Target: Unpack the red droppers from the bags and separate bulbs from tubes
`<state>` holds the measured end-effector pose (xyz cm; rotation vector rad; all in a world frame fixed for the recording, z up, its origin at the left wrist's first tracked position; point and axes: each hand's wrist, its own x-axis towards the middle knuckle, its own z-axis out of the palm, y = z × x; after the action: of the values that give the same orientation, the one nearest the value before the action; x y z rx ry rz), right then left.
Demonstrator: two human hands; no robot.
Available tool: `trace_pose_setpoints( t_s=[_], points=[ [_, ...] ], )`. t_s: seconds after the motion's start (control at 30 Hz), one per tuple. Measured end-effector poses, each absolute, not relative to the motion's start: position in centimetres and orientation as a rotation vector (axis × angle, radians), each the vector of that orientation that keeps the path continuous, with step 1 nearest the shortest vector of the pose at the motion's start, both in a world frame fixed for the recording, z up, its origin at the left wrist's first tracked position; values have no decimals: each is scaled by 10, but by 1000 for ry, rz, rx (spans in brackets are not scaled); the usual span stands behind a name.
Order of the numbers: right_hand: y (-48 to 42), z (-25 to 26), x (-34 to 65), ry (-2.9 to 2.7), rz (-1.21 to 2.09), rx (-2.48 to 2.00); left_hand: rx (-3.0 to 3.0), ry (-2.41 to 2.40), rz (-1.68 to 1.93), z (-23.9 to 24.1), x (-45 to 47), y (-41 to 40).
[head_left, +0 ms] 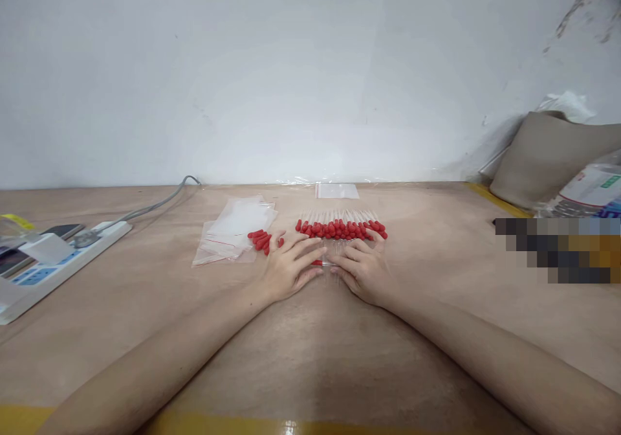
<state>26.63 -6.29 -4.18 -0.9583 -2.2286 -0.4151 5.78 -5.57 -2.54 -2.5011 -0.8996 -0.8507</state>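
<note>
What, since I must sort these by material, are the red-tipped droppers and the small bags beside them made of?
Droppers: the red bulbs look like matte rubber or soft plastic; the stems are clear, glass or plastic, too small to tell. Bags: thin clear plastic film, glossy and wrinkled, with a red seal line.

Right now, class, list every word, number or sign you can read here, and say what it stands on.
No text can be read.
Green-and-white label on the clear plastic package at the right edge: too blurred.
Blue markings on the long white plastic power strip at the left: too small.
</note>
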Motion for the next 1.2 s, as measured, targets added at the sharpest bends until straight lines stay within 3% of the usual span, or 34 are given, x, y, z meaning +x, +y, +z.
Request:
trace_pose_setpoints(
  t_s=[1.03,1.2],
  points=[
    [-75,-45,277,-2157,-754,-743,-2694,-825,-652,-21,43,-61],
    [-74,-45,279,-2078,-653,-941,-2608,-1030,-756,-19,27,-55]
  ],
)
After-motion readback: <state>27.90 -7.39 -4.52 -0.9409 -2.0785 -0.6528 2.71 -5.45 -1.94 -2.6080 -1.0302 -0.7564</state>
